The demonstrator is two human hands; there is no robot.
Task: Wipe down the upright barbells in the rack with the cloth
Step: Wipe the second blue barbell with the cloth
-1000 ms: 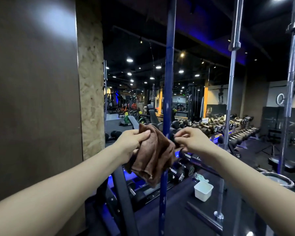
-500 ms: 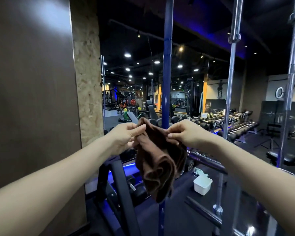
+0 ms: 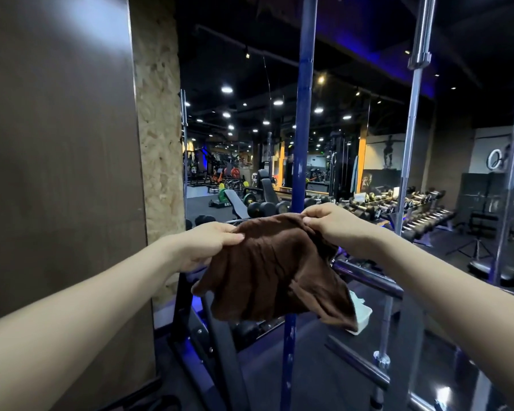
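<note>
The left hand [image 3: 208,247] and right hand [image 3: 336,225] each pinch an upper edge of the brown terry cloth [image 3: 276,271], holding it spread in front of the upright blue barbell [image 3: 303,114]. The cloth hangs loose and is not wrapped round the shaft, so a weak pinch could drop it to the floor. Right of it stand two silver steel barbells [image 3: 413,129], not yet reached. No label or writing is legible.

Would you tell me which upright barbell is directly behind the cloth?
The blue barbell; the brown cloth hangs across it, while both silver barbells stand farther right.
</note>
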